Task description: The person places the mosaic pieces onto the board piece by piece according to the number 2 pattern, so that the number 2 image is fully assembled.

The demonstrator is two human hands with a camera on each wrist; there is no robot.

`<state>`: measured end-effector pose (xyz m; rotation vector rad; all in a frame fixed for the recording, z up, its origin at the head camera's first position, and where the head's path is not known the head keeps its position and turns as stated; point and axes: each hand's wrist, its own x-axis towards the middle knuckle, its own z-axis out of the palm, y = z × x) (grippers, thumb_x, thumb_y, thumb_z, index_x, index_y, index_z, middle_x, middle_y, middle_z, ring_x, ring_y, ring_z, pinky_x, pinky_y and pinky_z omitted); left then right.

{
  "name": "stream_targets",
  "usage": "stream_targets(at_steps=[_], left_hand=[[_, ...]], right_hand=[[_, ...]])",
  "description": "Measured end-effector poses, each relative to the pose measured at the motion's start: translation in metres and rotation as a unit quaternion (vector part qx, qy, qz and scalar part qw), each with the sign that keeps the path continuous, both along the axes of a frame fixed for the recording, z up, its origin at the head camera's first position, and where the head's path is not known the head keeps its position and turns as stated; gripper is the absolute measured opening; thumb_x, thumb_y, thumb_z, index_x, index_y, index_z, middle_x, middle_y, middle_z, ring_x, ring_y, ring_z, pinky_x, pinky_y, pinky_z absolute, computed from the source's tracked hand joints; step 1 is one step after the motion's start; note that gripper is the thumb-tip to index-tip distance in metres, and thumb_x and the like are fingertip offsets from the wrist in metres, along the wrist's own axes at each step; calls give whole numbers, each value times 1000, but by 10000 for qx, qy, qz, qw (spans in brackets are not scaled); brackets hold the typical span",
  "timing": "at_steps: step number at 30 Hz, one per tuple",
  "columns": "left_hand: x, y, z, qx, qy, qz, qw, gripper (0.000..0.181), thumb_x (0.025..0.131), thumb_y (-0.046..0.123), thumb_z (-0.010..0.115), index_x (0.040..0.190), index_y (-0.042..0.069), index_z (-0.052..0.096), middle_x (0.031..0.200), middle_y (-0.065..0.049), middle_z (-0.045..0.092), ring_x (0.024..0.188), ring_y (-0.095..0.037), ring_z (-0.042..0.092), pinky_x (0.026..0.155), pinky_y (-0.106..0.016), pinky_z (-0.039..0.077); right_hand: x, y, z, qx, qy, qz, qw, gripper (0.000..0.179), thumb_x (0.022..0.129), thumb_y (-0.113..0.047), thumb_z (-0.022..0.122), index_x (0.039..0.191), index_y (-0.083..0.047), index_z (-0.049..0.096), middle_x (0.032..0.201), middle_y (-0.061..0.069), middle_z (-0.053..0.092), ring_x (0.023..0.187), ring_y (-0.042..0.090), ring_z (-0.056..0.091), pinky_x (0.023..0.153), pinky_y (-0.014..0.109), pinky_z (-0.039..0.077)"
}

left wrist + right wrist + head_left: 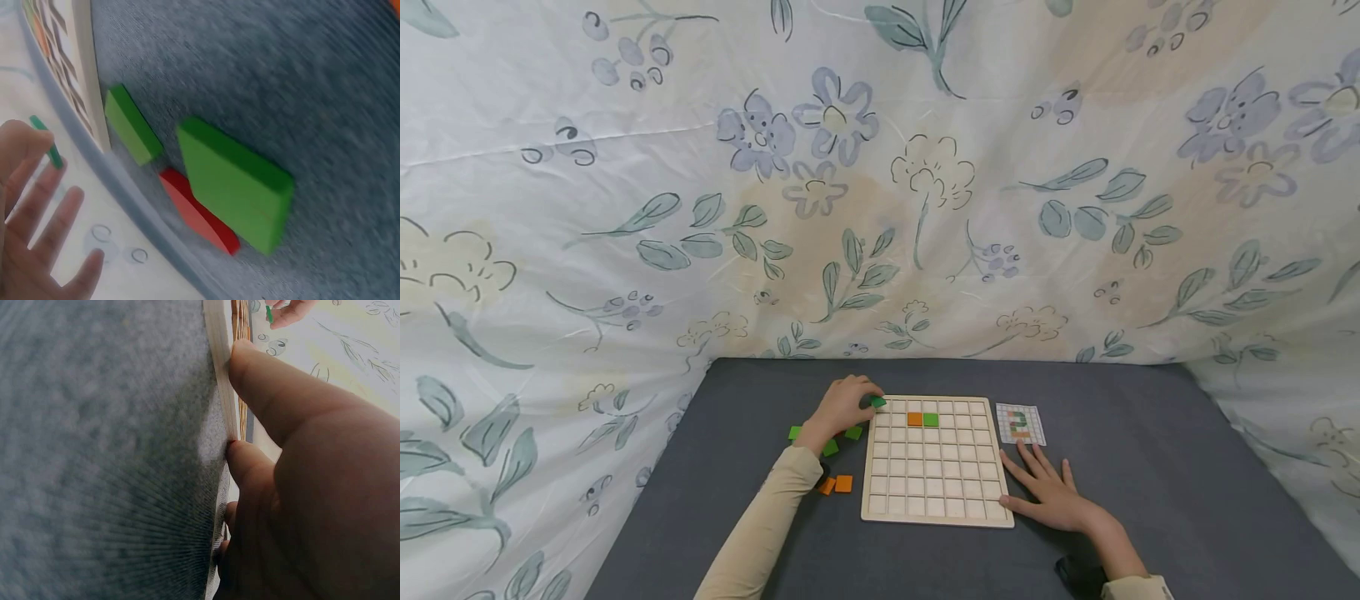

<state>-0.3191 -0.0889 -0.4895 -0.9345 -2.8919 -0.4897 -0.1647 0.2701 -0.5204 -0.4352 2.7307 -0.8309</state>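
My left hand (841,407) pinches a dark green tile (877,402) between thumb and fingertip, over the top left corner of a wooden grid board (917,522). In the left wrist view that tile (49,144) is seen nearly edge-on, the other fingers spread. An orange tile (914,419) and a light green tile (930,420) sit side by side in the board's second row. At the board's right edge rests my right hand (1051,498), fingers spread, its thumb and index fingertip touching the rim in the right wrist view.
Left of the board lie loose green tiles (853,432) and orange tiles (844,483). A red piece (200,212) lies beside a green tile (234,184) in the left wrist view. A printed pattern card (1033,427) is right of the board. Floral cloth (925,317) hangs behind the grey table.
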Motion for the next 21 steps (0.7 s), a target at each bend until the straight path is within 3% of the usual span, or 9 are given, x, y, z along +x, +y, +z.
stream_targets(at_steps=[7,11,21], left_hand=[[2,13,2,-91,70,-141,9998,29,85,15,64,113,17,67,113,0,61,105,-23,55,97,-53,38],[2,20,2,-110,40,-180,9998,29,84,16,65,114,19,67,113,1,61,106,-22,54,98,-51,38],[0,35,1,-119,-15,-334,9994,30,85,17,63,114,20,67,111,4,62,105,-19,54,99,-50,38]], right_hand=[[-1,0,2,104,-56,-52,9999,74,89,-48,54,147,-13,26,153,22,4,138,46,-5,95,72,-15],[-2,1,-3,-98,-2,8,10000,73,89,-46,55,147,-14,26,153,23,3,137,47,-8,94,71,-18],[-4,6,-14,-8,54,-85,9999,74,88,-53,53,148,-22,24,155,18,3,140,42,-7,97,69,-19]])
